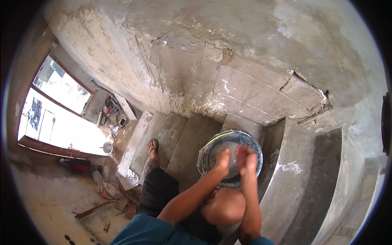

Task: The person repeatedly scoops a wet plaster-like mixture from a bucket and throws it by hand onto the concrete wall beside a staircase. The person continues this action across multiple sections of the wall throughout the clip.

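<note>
A round black bucket [205,160] stands on the concrete stairs between my legs, with a yellow line along its far rim and a handle at its left side. Inside it is something grey, wet-looking and smooth; whether it is water or a thin mix I cannot make out. Over the bucket's opening I hold my left hand [223,158] and, a little to its right, my right hand [246,159]. The two hands are apart. Motion blurs the fingers of both, and no tool shows in either.
Concrete steps [294,171] climb to the right beside a rough, partly plastered wall [253,90] with a broken gap. My sandalled foot [152,149] rests on a lower step. Down left are a pale bucket [107,148], debris [110,116], sacks [108,190] and a bright doorway [57,122].
</note>
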`<state>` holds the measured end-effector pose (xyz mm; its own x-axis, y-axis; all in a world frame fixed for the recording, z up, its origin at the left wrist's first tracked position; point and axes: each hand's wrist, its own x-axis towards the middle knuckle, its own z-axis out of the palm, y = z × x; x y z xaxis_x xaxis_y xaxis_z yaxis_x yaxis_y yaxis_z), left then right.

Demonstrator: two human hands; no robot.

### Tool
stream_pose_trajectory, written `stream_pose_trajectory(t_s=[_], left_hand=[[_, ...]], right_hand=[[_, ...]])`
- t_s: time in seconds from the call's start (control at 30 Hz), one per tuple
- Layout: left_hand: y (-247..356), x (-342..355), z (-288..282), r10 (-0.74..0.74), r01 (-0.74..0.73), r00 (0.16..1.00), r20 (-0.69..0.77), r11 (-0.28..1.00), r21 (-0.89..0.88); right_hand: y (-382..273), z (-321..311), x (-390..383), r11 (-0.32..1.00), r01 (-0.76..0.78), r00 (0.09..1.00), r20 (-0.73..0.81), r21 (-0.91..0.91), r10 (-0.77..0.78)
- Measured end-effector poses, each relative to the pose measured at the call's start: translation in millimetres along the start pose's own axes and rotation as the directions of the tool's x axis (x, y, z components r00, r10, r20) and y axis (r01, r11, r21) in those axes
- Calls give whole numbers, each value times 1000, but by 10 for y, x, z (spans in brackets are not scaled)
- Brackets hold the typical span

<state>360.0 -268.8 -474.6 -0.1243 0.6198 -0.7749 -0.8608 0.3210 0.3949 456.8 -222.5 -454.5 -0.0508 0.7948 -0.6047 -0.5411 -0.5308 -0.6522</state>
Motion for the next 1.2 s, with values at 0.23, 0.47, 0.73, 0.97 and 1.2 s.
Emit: stream_pose_trajectory(t_s=[0.23,0.47,0.73,0.97,1.2], left_hand=[[-861,888,-634,-231,253,829,-509,967,-27],[228,-310,149,270,-107,907,324,890,-442],[395,-258,104,129,-129,992,-8,991,-47],[-887,648,-739,-194,183,952,-235,981,-69],[-37,-110,112,240,-150,922,303,945,-291]], right_hand=[[1031,-900,582,961,-276,846,-476,-4,241],[-404,383,-155,968,-95,893,449,231,-19],[-224,480,-157,998,39,998,54,-49,-36],[917,-999,558,956,-291,879,-403,-31,254],[-75,262,-15,945,-247,967,122,215,225]])
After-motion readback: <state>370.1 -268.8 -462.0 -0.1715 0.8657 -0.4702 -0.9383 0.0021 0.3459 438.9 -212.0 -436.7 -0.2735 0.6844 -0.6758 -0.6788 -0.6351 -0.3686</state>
